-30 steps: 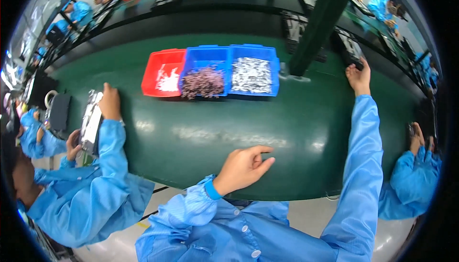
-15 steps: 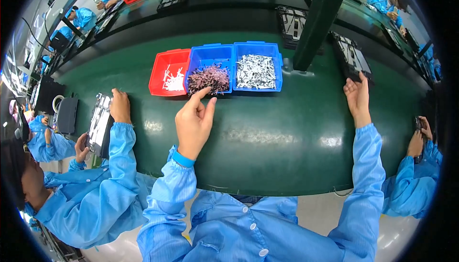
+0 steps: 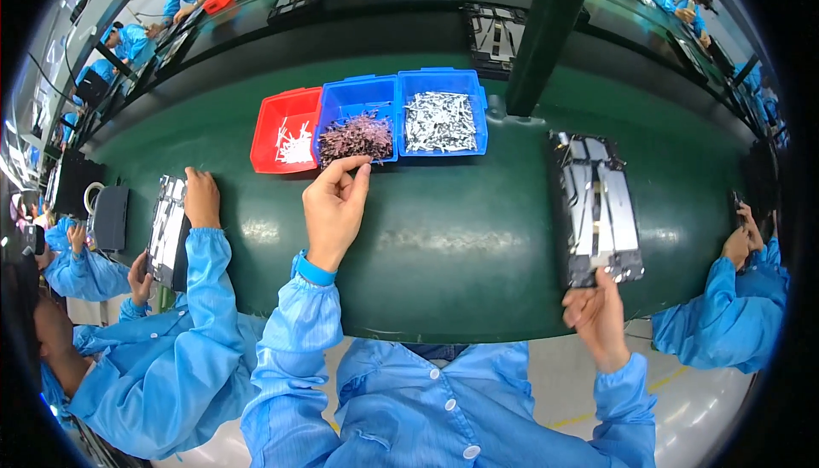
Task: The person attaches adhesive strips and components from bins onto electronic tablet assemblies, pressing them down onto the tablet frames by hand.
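My left hand (image 3: 334, 216), with a blue band at the wrist, is at the near edge of the middle blue bin (image 3: 358, 91). Its thumb and forefinger are pinched together, and whatever is between them is too small to make out. That bin holds a heap of small pinkish-brown pieces (image 3: 357, 137). At the right, my right hand (image 3: 595, 314) grips the near end of a flat black-and-silver device (image 3: 601, 212), thumb on top and fingers at its edge. The device looks like an opened tablet, with its inner parts facing up.
A red bin (image 3: 266, 131) with white strips and a blue bin (image 3: 439, 82) with black-and-white strips flank the middle one. A green post (image 3: 550, 33) rises behind. Another opened device (image 3: 493, 37) lies beyond. Co-workers sit close on both sides, the left one handling a device (image 3: 168, 231).
My right hand has pulled the device from the far right toward me along the green table. My left forefinger and thumb have closed from apart into a pinch, away from the heap.
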